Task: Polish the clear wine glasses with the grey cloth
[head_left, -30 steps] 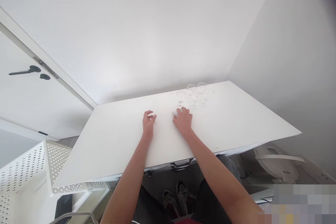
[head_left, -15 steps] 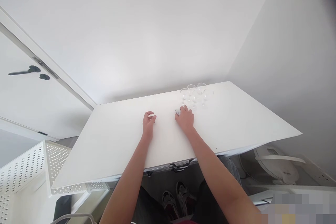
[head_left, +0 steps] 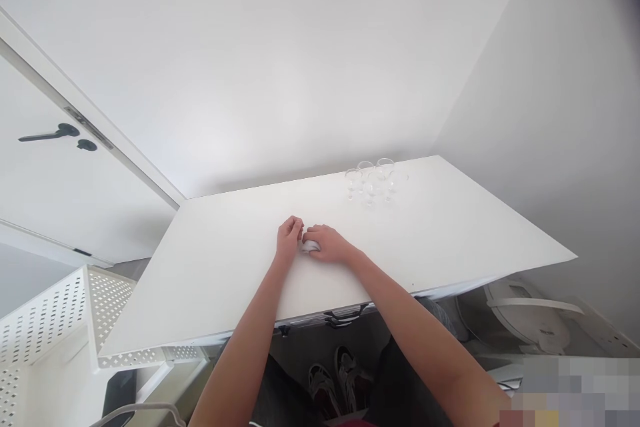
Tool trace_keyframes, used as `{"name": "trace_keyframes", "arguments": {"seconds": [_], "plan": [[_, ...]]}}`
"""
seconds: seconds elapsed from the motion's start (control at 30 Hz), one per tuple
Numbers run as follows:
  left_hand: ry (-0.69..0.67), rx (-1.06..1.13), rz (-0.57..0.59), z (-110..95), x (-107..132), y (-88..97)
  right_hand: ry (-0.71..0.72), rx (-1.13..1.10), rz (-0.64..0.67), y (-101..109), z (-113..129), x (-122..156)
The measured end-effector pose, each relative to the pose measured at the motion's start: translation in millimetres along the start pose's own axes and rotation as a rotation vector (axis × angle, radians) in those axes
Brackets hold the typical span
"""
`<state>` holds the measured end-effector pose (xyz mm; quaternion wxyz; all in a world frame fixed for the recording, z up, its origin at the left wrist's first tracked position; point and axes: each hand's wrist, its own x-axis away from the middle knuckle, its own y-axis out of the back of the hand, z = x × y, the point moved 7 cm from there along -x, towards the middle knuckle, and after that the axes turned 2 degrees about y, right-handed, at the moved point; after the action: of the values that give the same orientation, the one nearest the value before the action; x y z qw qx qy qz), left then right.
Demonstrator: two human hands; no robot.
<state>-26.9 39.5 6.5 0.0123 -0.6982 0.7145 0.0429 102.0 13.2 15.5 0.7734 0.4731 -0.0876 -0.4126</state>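
My right hand (head_left: 327, 243) is closed around a small crumpled white cloth (head_left: 311, 246), its fingers curled over it just above the white table (head_left: 225, 267). The cloth shows between thumb and fingers; whether it is fabric or paper is hard to tell. Right beside it, my left hand (head_left: 289, 235) has its fingertips pinched together, almost touching the right fingers. What those fingertips hold, if anything, is hidden. Farther back and to the right stand several clear stemmed glasses (head_left: 370, 183), out of reach of both hands' present grip.
A plain wall rises behind the table. To the left are a white door with a black handle (head_left: 47, 133) and a perforated white rack (head_left: 45, 317). A round white appliance (head_left: 530, 317) stands below the table's right side.
My right hand has moved left and toward me from near the glasses, carrying the cloth. My left hand has closed into a pinch and shifted slightly right; the hands now meet.
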Motion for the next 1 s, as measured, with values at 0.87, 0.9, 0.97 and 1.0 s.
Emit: {"name": "trace_keyframes", "arguments": {"seconds": [0.87, 0.9, 0.97, 1.0], "plan": [[0.064, -0.140, 0.045, 3, 2, -6.0, -0.026, -0.029, 0.069, -6, -3, 0], [0.065, -0.143, 0.046, 3, 2, -6.0, -0.025, -0.031, 0.069, -6, -3, 0], [0.066, -0.146, 0.050, 4, 1, -5.7, -0.023, -0.045, 0.070, -7, -4, 0], [0.060, -0.144, 0.057, 4, 1, -5.9, -0.020, -0.056, 0.062, -7, -4, -1]]}}
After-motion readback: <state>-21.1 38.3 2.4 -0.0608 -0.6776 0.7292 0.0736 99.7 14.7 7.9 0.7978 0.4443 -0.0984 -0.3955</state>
